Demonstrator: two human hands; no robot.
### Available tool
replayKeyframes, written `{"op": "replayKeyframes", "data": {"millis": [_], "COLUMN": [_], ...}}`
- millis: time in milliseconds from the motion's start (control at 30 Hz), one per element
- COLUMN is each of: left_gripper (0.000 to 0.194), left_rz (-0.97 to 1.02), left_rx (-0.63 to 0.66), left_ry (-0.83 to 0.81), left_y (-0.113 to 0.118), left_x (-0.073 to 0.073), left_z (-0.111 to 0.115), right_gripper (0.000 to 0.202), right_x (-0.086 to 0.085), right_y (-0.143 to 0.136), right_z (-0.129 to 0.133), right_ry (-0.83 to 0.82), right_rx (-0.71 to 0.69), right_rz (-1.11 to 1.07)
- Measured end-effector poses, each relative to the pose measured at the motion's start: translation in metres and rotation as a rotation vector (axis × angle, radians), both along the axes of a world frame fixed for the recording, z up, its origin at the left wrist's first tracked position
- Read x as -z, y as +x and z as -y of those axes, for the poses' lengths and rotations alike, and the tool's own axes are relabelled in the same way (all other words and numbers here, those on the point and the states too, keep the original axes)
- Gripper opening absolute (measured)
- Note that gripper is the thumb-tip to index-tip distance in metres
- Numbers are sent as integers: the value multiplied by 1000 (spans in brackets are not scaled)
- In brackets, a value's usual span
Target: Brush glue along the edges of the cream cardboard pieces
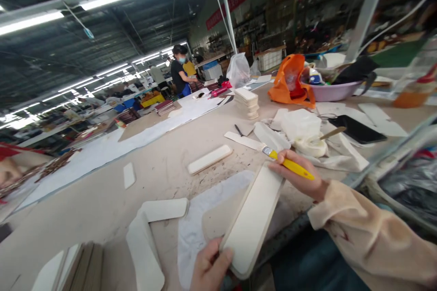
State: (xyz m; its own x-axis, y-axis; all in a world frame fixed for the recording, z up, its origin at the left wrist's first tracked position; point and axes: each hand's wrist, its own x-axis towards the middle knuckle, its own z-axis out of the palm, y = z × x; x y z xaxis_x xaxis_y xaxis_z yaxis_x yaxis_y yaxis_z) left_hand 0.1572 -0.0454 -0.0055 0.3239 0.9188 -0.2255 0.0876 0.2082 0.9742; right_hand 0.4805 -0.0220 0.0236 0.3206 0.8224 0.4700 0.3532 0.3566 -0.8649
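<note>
My left hand [212, 264] grips the near end of a long white board strip with rounded corners [254, 220], thumb on top. In my right hand [303, 177] is a paintbrush [294, 168] with a yellow handle, its bristles pointing away to the left. The right fingers are at the strip's far end; whether they also pinch it I cannot tell. Beneath the strip lies a sheet of white paper [194, 223]. Past the brush tip is a white strip [242, 140]. To the left rest more white strips [146, 254] and a short stack of strips [210, 159].
Crumpled white plastic with a tub of pale paste [310, 145] sits at right, beside a black phone [358, 129]. Farther back stand a pile of strips [246, 102], an orange bag [290, 82] and a purple basin [334, 92]. A masked person [179, 72] works beyond.
</note>
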Motion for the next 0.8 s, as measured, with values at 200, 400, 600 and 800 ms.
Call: {"op": "replayKeyframes", "data": {"millis": [200, 400, 600, 800], "left_gripper": [37, 41, 32, 23], "left_rz": [-45, -308, -587, -840], "left_rx": [-124, -228, -266, -282], "left_ry": [207, 328, 374, 428], "left_y": [-22, -19, -17, -7], "left_x": [-46, -46, -25, -15], "left_z": [-119, -242, -307, -324], "right_gripper": [29, 23, 18, 21], "right_x": [-31, -24, 0, 18], "right_y": [5, -5, -15, -20], "right_z": [-72, -176, -242, -266], "right_ry": [-8, -35, -150, -222], "right_rx": [-86, 2, 68, 86], "right_rz": [342, 544, 581, 611]}}
